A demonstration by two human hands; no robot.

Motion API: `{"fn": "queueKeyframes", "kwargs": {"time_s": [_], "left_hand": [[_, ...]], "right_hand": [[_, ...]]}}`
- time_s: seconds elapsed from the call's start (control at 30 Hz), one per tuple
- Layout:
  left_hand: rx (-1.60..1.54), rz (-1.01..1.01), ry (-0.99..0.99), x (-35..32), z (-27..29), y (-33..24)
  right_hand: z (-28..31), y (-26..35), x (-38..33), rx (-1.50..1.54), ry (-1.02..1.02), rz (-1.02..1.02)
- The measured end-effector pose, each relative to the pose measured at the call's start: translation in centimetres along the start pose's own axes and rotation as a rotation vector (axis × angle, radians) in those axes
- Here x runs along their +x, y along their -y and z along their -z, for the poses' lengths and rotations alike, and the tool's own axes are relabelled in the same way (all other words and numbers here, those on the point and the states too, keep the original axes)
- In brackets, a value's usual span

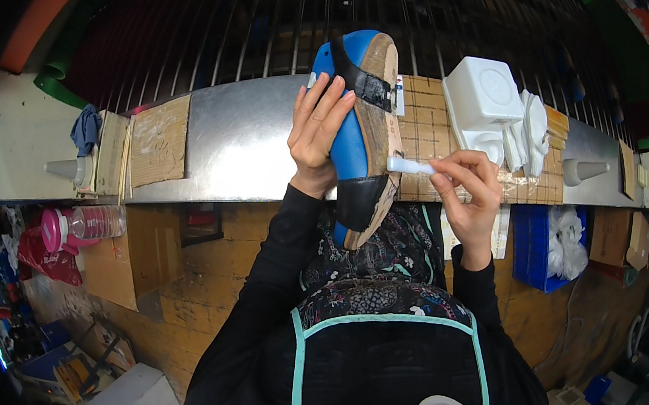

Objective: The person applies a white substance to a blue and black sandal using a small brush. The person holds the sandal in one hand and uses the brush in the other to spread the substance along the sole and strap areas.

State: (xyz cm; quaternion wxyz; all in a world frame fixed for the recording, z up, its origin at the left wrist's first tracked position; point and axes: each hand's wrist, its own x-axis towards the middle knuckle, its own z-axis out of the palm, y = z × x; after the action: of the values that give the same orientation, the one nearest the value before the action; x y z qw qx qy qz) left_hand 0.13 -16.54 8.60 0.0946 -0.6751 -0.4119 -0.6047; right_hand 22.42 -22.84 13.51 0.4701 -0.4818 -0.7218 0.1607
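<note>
A blue and black shoe [349,148] is held upright on its side, toe end away from me, with its tan-brown underside facing right. My left hand [317,127] is closed against the blue upper, its fingers lying along the side. In my right hand [470,190] a small white brush [415,166] is pinched between thumb and fingers. The brush's end touches, or nearly touches, the edge of the shoe's underside; its bristles are too small to make out.
A metal bench [240,132] runs across in front of me, with a barred rack [256,26] behind it. To the right, a white square tub [482,95] stands beside stacked white pieces [528,131] on cardboard [427,119]. A blue crate [534,247] holds plastic bags below.
</note>
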Motion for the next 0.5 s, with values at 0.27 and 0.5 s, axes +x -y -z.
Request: {"fn": "queueKeyframes", "kwargs": {"time_s": [0.27, 0.5], "left_hand": [[0.013, 0.023, -0.034, 0.0, -0.2, 0.1], [0.018, 0.060, -0.066, 0.0, -0.5, -0.4]], "right_hand": [[-0.2, 0.2, -0.3, -0.021, -0.026, 0.036], [-0.5, -0.5, 1.4, 0.345, -0.053, -0.046]]}}
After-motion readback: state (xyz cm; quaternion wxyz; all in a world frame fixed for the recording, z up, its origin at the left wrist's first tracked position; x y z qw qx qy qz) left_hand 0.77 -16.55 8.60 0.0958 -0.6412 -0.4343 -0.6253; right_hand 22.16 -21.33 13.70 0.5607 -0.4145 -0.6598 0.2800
